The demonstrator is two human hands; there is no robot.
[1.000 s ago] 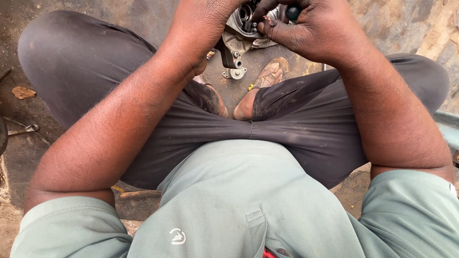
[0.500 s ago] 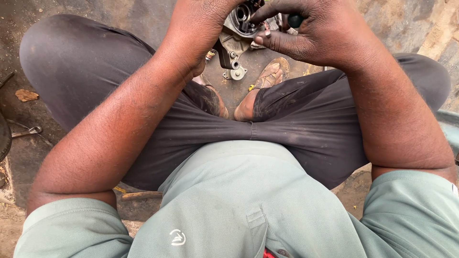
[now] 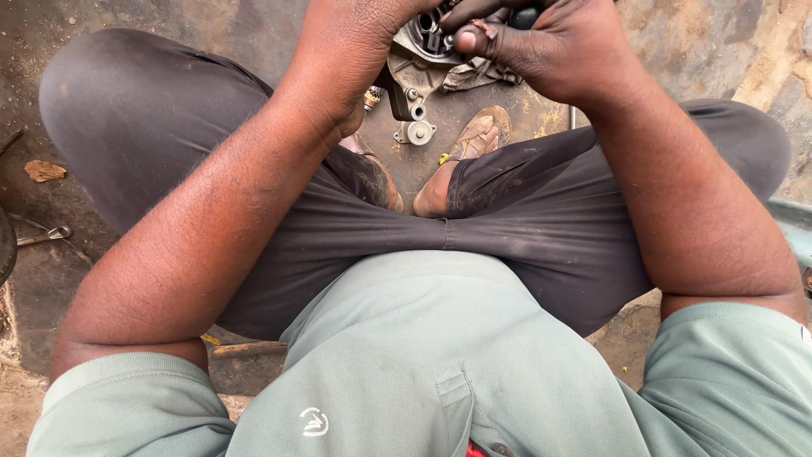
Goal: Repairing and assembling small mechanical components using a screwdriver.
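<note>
Bare, stained concrete ground [image 3: 211, 25] fills the background, and the person sits on it with knees apart in dark trousers [image 3: 355, 228] and a grey-green shirt [image 3: 440, 372].

At nine o'clock, by the frame edge, a small metal tool [image 3: 46, 235] lies on the ground, with a dry leaf [image 3: 42, 171] just above it. Near seven o'clock a wooden stick [image 3: 245, 348] shows under the thigh.

The left forearm runs up from eight o'clock to the left hand [image 3: 355, 42] at twelve; it is closed against the left side of a grey metal casting [image 3: 419, 59], though its fingers are cut off by the top edge, so the grip itself cannot be told. The casting sits at twelve o'clock between both hands, above the feet, its lower lugs hanging free. Its hollow holds dark inner parts too hidden to name.

Just below, a sandalled foot [image 3: 469, 152] rests on the ground. A grimy rag [image 3: 478, 74] hangs under the right hand [image 3: 550, 51], which is curled, thumb and fingers pinching a dark round-ended tool handle [image 3: 526, 15] over the casting. Both hands block most of the casting from view.

At three o'clock a pale blue-green edge [image 3: 795, 222] shows, cut off by the frame.
</note>
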